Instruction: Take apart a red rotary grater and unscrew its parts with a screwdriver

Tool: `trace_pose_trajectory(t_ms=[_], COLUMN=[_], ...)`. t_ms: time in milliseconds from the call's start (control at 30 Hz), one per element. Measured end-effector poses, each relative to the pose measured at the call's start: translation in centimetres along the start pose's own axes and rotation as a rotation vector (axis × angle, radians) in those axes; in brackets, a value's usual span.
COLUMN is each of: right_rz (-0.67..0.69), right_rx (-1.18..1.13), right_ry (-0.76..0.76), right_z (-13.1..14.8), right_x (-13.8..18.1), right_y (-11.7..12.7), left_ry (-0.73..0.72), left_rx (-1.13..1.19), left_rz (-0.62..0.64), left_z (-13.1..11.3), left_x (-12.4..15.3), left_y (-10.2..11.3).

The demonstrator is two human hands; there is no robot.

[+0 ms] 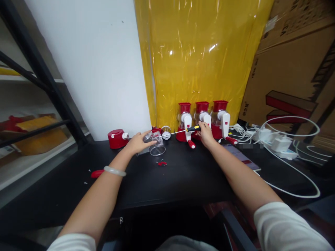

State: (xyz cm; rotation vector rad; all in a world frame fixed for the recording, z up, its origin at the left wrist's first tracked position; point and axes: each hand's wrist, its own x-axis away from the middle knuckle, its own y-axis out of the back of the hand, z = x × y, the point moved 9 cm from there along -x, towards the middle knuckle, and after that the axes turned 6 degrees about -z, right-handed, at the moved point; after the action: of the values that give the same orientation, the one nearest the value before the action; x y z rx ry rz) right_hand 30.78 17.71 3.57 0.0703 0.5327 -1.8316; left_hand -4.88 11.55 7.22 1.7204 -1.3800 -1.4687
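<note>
My left hand (141, 142) has its thumb and fingers around a clear plastic part (157, 138), its round rim near the black table (193, 181). In my right hand (205, 134) is a screwdriver (193, 128) with a black and yellow handle, held almost level. Its long thin shaft points left, and the tip reaches the clear part. Just below the clear part lies a small red piece (162, 163) with tiny bits beside it, perhaps screws. Behind the shaft stands a white-rimmed grater drum (165, 133).
Several red-and-white rotary graters (220, 118) stand along the yellow sheet at the back. A red base (117, 138) sits at left, a red handle (97, 174) near my left forearm. At right are a tablet (242, 157), white cables (295, 188) and chargers (281, 143).
</note>
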Motion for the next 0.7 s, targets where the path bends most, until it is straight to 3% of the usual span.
trace_pose_trajectory(t_ms=[200,400,700], right_rz=[-0.106,-0.073,-0.089], right_rx=[-0.142,-0.302,-0.129], right_ry=[-0.100,-0.148,-0.045], right_z=[-0.8,-0.6,-0.9], right_x=[0.9,1.6,1.1], right_y=[0.7,0.2,0.9], left_ry=[-0.100,-0.086,-0.084], left_rx=[0.020,0.082,0.055], left_rz=[-0.033,-0.006,0.004], left_z=[-1.2,-1.6,-1.6], left_x=[0.3,0.6,0.6], left_y=[0.1,0.1,0.0])
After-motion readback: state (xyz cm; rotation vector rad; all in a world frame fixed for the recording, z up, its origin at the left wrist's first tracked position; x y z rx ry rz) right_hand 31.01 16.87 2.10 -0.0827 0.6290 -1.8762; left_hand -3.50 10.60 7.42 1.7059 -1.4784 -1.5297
